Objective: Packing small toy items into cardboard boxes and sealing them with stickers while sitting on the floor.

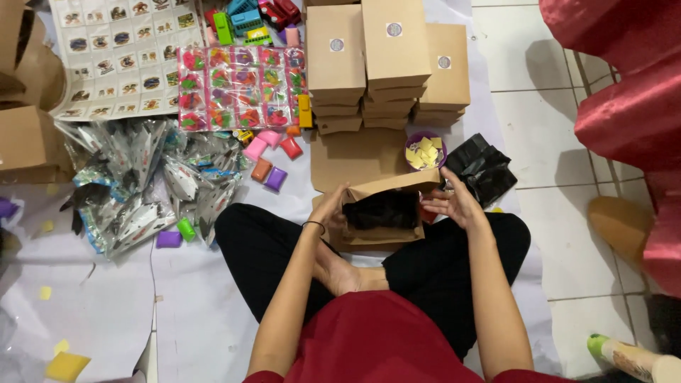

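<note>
An open brown cardboard box (386,188) rests on my lap with a black plastic bag (383,211) inside it. My left hand (330,209) grips the box's left side. My right hand (454,204) holds the right side by the flap. I sit cross-legged in black trousers and a red top.
Stacks of closed brown boxes (386,64) stand ahead, with flat cardboard below them. A purple bowl of yellow slips (424,150) and black bags (482,169) lie to the right. Shiny foil packets (142,184), small coloured toys (273,159) and a sheet of toy packets (241,85) lie to the left.
</note>
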